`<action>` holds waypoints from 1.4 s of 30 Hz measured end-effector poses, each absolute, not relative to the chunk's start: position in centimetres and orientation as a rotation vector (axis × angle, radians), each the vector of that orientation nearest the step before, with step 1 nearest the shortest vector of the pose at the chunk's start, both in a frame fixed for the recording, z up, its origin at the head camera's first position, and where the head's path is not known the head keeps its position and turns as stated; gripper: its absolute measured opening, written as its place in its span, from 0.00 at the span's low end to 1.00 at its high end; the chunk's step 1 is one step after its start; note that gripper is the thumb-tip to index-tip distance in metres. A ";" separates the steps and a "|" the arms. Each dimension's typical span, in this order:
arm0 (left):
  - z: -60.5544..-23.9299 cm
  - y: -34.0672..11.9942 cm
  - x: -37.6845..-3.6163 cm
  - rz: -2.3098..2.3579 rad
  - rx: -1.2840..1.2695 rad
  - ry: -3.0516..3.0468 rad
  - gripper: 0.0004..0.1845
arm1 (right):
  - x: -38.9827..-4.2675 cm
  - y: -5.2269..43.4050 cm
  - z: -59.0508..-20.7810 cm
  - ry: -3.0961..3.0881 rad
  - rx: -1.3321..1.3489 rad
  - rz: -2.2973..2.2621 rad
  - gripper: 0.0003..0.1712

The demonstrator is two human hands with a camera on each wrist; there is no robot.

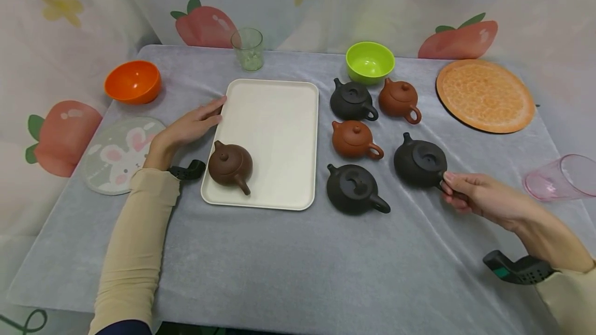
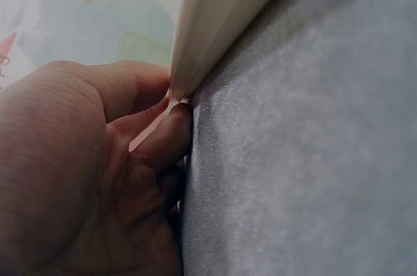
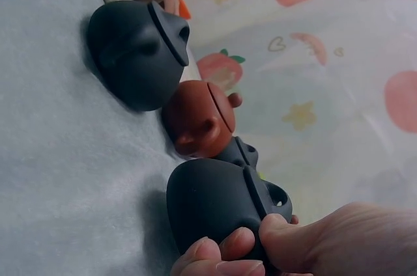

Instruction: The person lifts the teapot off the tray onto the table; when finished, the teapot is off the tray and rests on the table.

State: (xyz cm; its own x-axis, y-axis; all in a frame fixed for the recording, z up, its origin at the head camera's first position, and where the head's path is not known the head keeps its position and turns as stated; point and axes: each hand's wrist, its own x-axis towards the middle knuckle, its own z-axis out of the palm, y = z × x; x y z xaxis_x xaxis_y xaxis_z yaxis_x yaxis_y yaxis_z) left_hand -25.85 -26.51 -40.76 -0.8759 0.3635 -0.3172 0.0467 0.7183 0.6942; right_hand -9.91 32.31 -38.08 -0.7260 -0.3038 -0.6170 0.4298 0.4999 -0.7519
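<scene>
My right hand (image 1: pixel 479 195) pinches the handle of a black teapot (image 1: pixel 420 163) between thumb and fingers; the same black teapot (image 3: pixel 215 201) fills the lower middle of the right wrist view. My left hand (image 1: pixel 193 123) lies at the left edge of a cream rectangular tray (image 1: pixel 270 138), fingertips touching its rim (image 2: pixel 215 22). A dark brown teapot (image 1: pixel 229 165) sits in the tray's front left corner, handle toward the front. Right of the tray stand two more black teapots, one at the back (image 1: pixel 352 100) and one in front (image 1: pixel 354 189), and two reddish-brown teapots, middle (image 1: pixel 352 139) and back (image 1: pixel 398 98).
Behind the tray is a clear glass (image 1: pixel 249 50); an orange bowl (image 1: pixel 133 82) stands back left, a green bowl (image 1: pixel 370 62) back right. A rabbit mat (image 1: pixel 121 156) lies by my left forearm. At right are a round orange mat (image 1: pixel 485 95) and a pink glass (image 1: pixel 559 177) on its side.
</scene>
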 end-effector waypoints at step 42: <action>-40.8 -26.4 -25.9 1.000 0.382 2.508 0.32 | -14.0 30.6 -38.3 1.995 0.170 -1.293 0.26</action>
